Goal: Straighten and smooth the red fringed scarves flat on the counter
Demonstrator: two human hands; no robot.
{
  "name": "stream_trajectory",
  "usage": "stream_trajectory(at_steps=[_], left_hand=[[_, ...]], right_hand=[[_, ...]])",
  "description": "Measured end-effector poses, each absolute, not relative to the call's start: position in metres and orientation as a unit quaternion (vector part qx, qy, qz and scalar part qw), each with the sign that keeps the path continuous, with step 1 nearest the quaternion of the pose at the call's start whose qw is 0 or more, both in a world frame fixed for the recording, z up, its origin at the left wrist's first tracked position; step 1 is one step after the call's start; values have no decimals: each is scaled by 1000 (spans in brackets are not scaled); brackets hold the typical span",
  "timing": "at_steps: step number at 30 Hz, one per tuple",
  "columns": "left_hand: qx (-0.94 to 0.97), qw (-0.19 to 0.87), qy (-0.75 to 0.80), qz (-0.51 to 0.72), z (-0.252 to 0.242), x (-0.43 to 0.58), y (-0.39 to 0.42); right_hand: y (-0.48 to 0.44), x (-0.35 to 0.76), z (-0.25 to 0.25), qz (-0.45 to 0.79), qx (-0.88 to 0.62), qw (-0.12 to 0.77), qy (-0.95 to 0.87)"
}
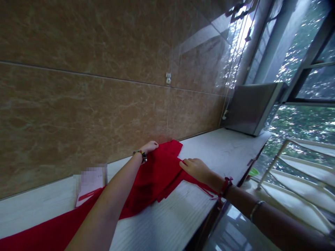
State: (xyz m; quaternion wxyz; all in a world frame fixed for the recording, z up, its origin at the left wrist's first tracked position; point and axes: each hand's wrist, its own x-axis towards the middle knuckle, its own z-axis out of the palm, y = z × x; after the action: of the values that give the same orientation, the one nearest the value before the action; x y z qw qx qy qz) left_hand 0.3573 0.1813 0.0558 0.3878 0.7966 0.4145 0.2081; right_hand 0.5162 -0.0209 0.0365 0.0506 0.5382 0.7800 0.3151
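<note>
A long red garment (154, 176) lies stretched along a white countertop (214, 153). My left hand (149, 146) rests on its far edge near the wall, fingers curled down onto the cloth. Fingers together and lying flat, my right hand (195, 168) presses on the near edge of the cloth's end. A beaded bracelet is on the left wrist, and a red cord and a bangle are on the right arm.
A brown marbled tile wall (91, 87) runs behind the counter. A grey metal box (251, 108) stands at the counter's far end by a window. A blurred pink-white item (90, 181) leans against the wall. White railings (300, 167) lie beyond the counter's edge.
</note>
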Motion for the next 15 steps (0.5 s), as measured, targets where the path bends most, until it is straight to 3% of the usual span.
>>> stream_trajectory(at_steps=[7, 15], left_hand=[[810, 360, 403, 229, 24, 366, 191], [827, 350, 361, 251, 43, 357, 188]], right_hand=[[-10, 523, 10, 309, 525, 17, 793], [-33, 511, 45, 260, 557, -65, 786]])
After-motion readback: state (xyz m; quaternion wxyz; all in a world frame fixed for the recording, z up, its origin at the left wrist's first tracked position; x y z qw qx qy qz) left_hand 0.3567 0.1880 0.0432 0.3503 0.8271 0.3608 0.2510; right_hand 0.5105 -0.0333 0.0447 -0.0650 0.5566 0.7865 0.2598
